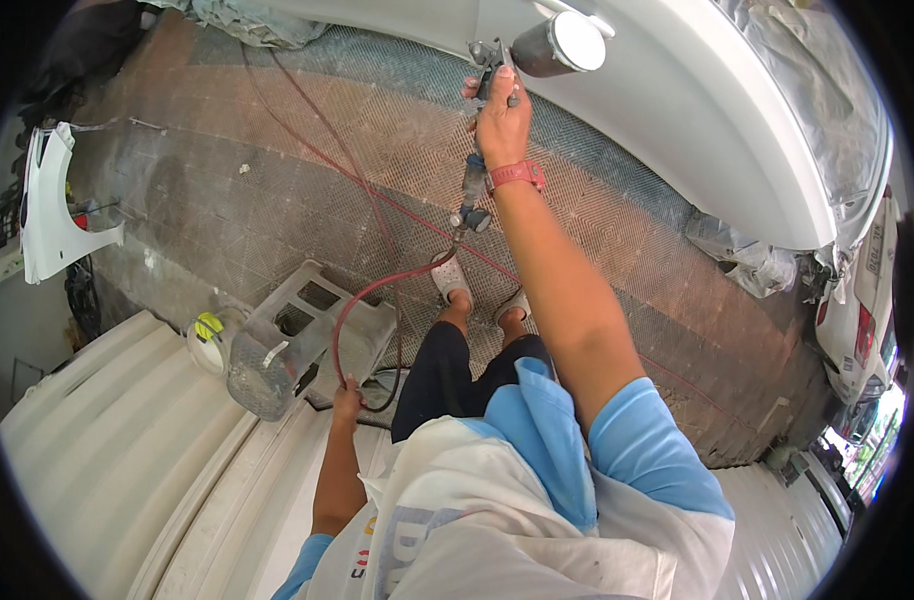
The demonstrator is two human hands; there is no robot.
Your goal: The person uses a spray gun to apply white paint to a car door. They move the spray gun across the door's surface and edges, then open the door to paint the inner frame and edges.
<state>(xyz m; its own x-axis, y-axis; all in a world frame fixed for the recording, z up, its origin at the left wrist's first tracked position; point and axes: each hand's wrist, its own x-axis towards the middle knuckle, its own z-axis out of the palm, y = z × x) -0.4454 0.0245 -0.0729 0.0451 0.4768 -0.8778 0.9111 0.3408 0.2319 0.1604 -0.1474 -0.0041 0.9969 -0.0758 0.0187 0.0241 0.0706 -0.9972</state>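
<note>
My right hand [504,125], with a red watch on its wrist, is wrapped round the grip of a spray gun [492,62]. The gun's dark cup [547,50] has a pale round lid and tilts toward the right. Close beyond it curves a whitish car body panel [667,120]; whether they touch, I cannot tell. Below the grip hangs an air regulator [471,218] joined to a red hose [407,272]. That hose loops down to my left hand [348,400], which is closed around it beside my left leg.
A worn plastic stool [327,310] stands left of my feet, near a respirator-like item with a yellow-green part [209,327]. More hose [362,180] trails over the patterned floor [277,220]. A loose white fender [52,210] stands far left; plastic sheeting [817,80] covers the car at right.
</note>
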